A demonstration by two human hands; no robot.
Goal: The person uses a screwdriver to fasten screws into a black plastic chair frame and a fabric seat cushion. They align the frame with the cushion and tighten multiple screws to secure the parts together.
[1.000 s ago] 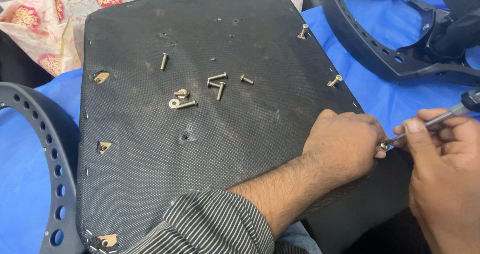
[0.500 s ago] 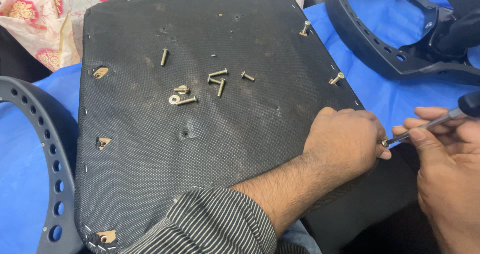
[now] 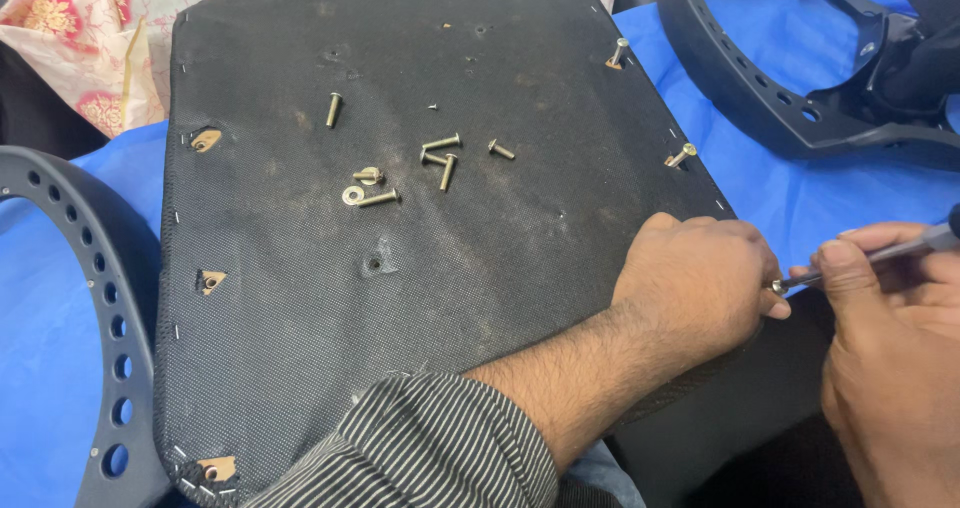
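A black fabric-covered seat base lies upside down in front of me. My left hand rests curled on its right edge, fingers closed around a bolt that is mostly hidden. My right hand grips a thin metal tool whose tip meets the left hand's fingers at the seat's edge. Several loose brass bolts and a washer lie scattered in the middle of the seat. Two more bolts stand in holes along the right edge.
A black plastic armrest frame with holes curves along the left. Another black chair part lies at the upper right. Blue cloth covers the surface beneath; a floral fabric sits at the upper left.
My right hand has shifted slightly with the tool, turning it against the edge bolt. My left hand stays in place on the seat's edge.
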